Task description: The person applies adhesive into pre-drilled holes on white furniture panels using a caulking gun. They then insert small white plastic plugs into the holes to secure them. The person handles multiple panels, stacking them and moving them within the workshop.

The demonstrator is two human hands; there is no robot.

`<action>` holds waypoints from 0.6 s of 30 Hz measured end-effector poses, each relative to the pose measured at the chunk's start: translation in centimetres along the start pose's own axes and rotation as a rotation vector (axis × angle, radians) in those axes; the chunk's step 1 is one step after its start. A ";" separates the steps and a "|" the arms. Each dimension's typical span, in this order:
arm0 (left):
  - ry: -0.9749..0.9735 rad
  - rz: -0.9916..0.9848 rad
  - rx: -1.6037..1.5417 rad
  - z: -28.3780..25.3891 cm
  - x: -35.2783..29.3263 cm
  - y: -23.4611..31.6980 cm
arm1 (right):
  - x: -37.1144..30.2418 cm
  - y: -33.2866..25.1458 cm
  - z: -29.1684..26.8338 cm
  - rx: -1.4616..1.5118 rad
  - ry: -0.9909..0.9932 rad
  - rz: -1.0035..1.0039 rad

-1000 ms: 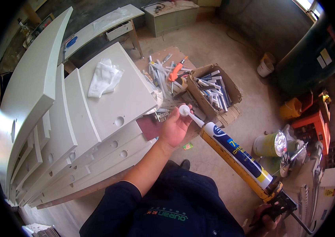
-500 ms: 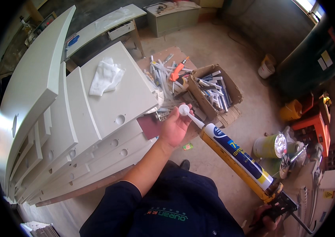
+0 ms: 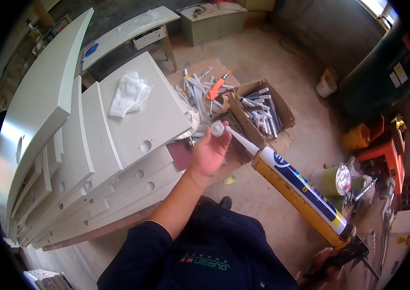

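Observation:
My left hand [image 3: 209,153] is raised, palm up, its fingers closed on a small round white plastic cap [image 3: 217,128]. Close beside that cap is the tip of a white tapered nozzle [image 3: 243,141]; whether they touch I cannot tell. The nozzle is fitted to a blue and white sealant cartridge [image 3: 306,189], which lies in a worn yellow caulking gun [image 3: 289,200]. At the lower right my right hand [image 3: 325,267], partly in shadow, grips the black handle of the gun.
White panels [image 3: 159,104] with round holes are stacked at left, a crumpled white bag [image 3: 131,94] on top. Ahead lie an orange-handled tool [image 3: 216,89], loose nozzles and a cardboard box [image 3: 284,108] of tubes. Buckets [image 3: 328,82] and a metal can [image 3: 333,180] stand at right.
My left hand has moved slightly left with the cap. The caulking gun has shifted a little to the right and turned slightly, its rear end now farther right.

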State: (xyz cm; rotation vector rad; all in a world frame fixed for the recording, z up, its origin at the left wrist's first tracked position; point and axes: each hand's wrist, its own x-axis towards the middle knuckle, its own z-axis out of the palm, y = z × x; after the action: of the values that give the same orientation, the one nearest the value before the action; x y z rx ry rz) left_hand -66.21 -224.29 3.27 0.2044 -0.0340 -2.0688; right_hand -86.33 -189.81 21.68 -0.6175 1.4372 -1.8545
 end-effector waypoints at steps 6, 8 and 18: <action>0.040 -0.030 -0.045 0.2 -0.5 0.1 | 2.7 2.2 -3.5 0.259 -0.250 -0.171; 0.024 -0.016 -0.015 0.0 -1.5 0.2 | 4.2 5.2 -6.0 0.521 -0.381 -0.120; 0.259 0.089 0.120 -2.0 -12.4 1.3 | 9.5 15.0 -0.3 0.856 -0.425 0.397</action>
State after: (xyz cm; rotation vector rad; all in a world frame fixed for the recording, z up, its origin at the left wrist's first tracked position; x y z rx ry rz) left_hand -58.93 -214.02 3.08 0.5342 -0.0083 -1.9389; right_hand -89.09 -198.98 6.78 -0.2365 0.3716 -1.6683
